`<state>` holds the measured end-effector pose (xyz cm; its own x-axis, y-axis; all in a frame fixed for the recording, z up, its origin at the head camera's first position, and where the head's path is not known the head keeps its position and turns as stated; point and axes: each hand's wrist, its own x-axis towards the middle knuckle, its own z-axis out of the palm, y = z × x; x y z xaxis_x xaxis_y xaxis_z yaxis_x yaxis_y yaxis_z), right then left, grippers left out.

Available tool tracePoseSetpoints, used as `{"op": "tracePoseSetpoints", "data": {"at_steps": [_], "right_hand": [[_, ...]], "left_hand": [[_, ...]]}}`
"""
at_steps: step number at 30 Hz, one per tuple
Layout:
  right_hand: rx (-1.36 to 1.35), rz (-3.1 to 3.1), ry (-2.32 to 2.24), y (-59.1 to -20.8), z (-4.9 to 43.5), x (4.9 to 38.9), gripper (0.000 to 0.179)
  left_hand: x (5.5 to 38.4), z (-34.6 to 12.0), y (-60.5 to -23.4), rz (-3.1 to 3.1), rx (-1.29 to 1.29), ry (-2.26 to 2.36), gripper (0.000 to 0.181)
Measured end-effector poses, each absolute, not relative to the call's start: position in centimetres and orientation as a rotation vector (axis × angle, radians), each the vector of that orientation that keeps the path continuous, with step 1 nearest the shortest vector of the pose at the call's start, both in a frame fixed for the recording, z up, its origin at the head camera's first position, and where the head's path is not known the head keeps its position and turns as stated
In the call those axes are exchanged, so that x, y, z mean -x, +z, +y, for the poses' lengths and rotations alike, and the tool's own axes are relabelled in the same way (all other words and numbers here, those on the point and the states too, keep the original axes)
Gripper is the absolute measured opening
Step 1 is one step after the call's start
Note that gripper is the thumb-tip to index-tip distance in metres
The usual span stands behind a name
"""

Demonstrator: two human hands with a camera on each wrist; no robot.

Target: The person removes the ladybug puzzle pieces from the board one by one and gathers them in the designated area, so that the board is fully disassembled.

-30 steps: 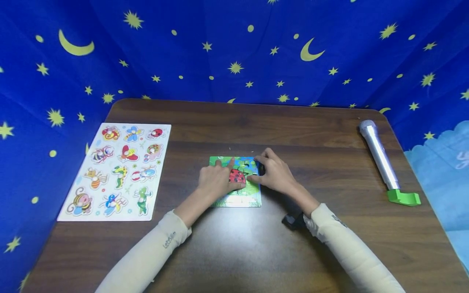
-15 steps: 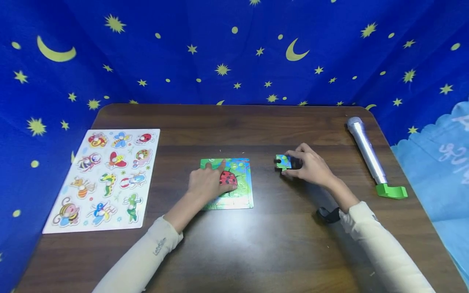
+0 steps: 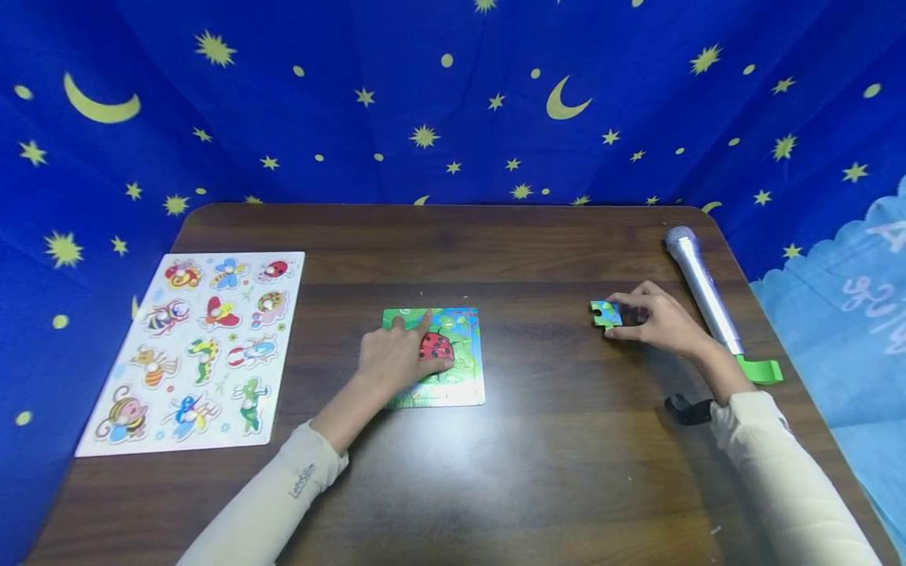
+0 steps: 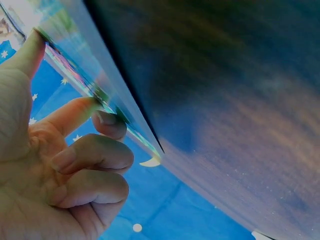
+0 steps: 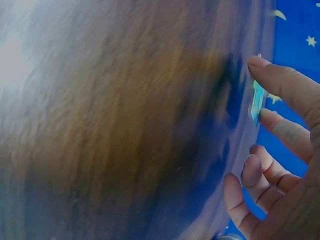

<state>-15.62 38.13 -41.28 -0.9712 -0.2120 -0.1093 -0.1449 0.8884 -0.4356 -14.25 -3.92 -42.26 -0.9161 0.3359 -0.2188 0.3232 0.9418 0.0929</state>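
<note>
Brown wood-grain counter (image 3: pixel 538 456): occupied near its middle by a square green-and-blue ladybird jigsaw (image 3: pixel 463 373), judged mostly assembled. Jigsaw: touched by the left hand (image 3: pixel 389 358), thumb and forefinger spread. Small blue-and-green jigsaw piece (image 3: pixel 607 314): is pinched by the fingers of the right hand (image 3: pixel 660 321), well apart, unseated; its gap cannot be made out.

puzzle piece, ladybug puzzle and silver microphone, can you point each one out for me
Puzzle piece (image 3: pixel 607 314): head view, the middle of its printed face.
Ladybug puzzle (image 3: pixel 462 364): head view, a green part of its printed face.
Silver microphone (image 3: pixel 706 291): head view, the middle of its handle.
</note>
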Motion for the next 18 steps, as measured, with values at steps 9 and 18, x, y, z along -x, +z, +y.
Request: {"op": "tracePoseSetpoints", "data": {"at_steps": [9, 18], "right_hand": [[0.285, 2.928, -0.599, -42.1, 38.5, 15.9, 0.062], [0.359, 2.9, -0.615, -40.7, 35.6, 16.0, 0.07]], "left_hand": [[14.1, -4.1, -42.3, 2.871, -0.496, 0.073, 0.097], [14.2, -4.5, -41.9, 2.885, -0.498, 0.084, 0.097]]}}
